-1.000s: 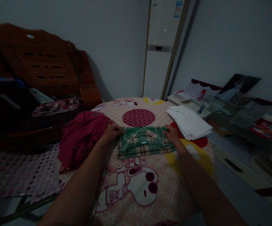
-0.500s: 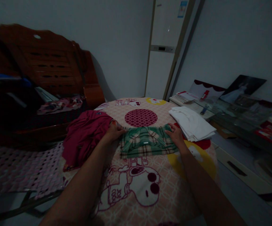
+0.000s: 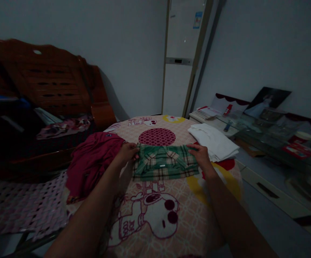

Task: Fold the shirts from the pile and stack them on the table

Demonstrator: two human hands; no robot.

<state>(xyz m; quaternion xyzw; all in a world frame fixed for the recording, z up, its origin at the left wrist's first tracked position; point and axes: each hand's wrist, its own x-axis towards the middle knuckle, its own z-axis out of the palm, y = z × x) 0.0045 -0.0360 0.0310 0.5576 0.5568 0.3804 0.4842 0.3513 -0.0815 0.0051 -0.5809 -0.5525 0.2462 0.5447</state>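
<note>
Left hand (image 3: 129,152): fingers partly curled at the upper left corner of the folded green plaid shirt (image 3: 155,172), fingertips touching the edge; can't tell if fabric is pinched. Right hand (image 3: 200,154): at the upper right corner, index finger stretched over the edge, thumb below it with a small gap, other fingers loosely bent; no firm grip seen.

Shirt lies flat between the hands, a wide rectangle, green with cream and dark checks, small white label (image 3: 162,165) near its middle. It rests on a round table with a pink patterned tablecloth (image 3: 155,247): cartoon dog in dark glasses on the near side, dark pink dotted oval just beyond the shirt, yellow patches to the right.

Rumpled maroon garment (image 3: 94,161) on the left of the table, beside the left forearm. White folded cloth (image 3: 213,141) on the right, just beyond the right hand.

Farther out: carved wooden bench (image 3: 53,82) at left with a floral cloth (image 3: 64,128) on its seat, woven seat (image 3: 23,204) below it. Tall white floor-standing air conditioner (image 3: 177,86) at the back. Glass-topped table (image 3: 268,141) at right, with a leaning photo (image 3: 268,100) behind. Whole view dim.
</note>
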